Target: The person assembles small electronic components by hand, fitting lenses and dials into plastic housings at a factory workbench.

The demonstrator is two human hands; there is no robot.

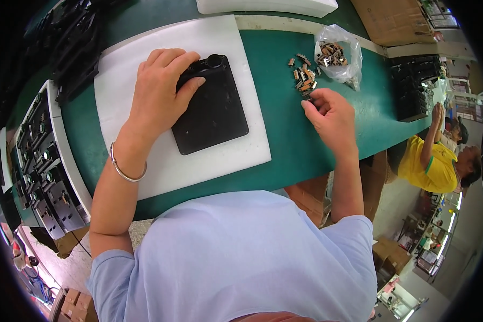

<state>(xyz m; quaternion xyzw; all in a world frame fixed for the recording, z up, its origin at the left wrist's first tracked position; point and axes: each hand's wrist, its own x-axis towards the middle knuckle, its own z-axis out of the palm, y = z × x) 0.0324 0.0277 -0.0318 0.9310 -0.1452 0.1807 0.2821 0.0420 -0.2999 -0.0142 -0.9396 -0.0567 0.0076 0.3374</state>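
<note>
A flat black rectangular housing lies slightly turned on a white foam sheet. A round black knob-like piece sits at its far edge. My left hand grips the housing's far left edge, thumb on top and fingers curled over the rim. To the right, my right hand is pinched closed at the near end of a loose pile of small brown-and-metal parts. Whatever lies between its thumb and forefinger is too small to make out. Beside the pile, a clear plastic bag holds more such parts.
The green table carries stacked black parts at right and more black pieces at far left. A white tray of black assemblies stands left. Behind are white foam and a cardboard box. People are at right.
</note>
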